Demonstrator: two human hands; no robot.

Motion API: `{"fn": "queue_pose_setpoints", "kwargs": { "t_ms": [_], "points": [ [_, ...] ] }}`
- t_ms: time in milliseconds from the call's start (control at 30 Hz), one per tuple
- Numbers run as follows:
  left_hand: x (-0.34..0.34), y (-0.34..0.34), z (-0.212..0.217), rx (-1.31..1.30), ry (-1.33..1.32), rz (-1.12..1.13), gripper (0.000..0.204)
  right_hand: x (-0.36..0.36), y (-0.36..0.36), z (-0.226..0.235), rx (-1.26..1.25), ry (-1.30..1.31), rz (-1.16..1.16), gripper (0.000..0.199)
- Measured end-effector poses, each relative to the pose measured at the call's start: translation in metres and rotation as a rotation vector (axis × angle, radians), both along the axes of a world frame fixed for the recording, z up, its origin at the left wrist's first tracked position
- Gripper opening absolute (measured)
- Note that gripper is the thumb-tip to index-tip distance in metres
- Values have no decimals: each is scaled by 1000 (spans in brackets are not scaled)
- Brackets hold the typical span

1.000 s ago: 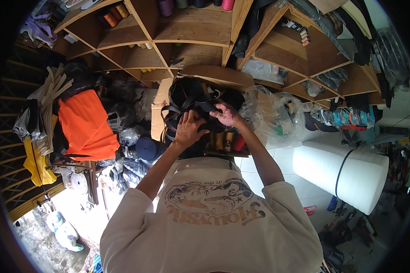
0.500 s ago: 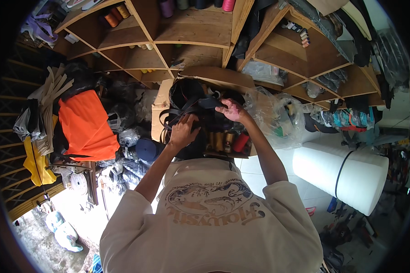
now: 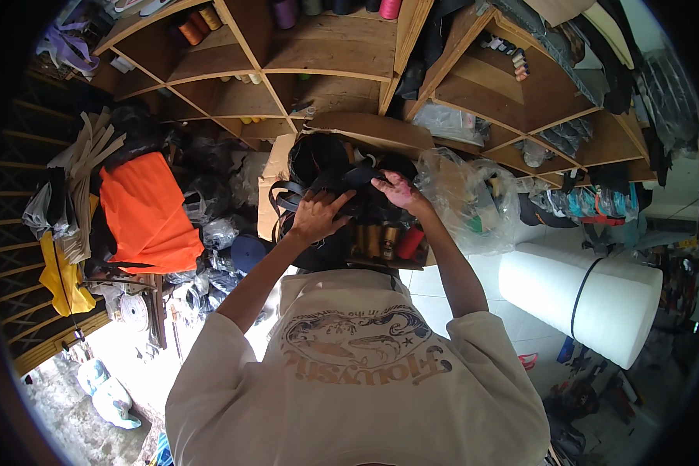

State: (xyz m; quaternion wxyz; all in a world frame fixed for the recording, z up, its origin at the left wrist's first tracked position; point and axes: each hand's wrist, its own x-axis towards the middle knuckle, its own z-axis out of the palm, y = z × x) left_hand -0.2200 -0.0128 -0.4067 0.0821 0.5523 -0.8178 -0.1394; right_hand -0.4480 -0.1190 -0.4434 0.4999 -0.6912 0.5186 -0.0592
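Right hand point(image 3: 398, 191): fingers closed on black strap point(image 3: 358, 178). Left hand point(image 3: 317, 219): fingers part-bent, index finger extended, lying on strap's dark bundle; whether gripping, cannot tell. Strap located over open cardboard box point(image 3: 270, 185), loops at box's left side. Red spool point(image 3: 410, 241) in box, near corner on right. Wooden shelves point(image 3: 326, 56) beyond; white roll point(image 3: 579, 301) to right, orange cloth point(image 3: 147, 213) to left. Left fingertips hard to make out against black material; strap ends not distinguishable; shelves cut off at top edge.
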Motion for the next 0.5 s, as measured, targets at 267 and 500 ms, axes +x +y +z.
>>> {"fn": "queue_pose_setpoints", "kwargs": {
  "t_ms": [267,500],
  "points": [
    [-10,-10,-2,-3,-35,-38,43,-3,2,-84,-124,-227,-7,54],
    [-5,2,5,36,71,106,34,18,2,-40,-397,205,376,36]
  ]
}}
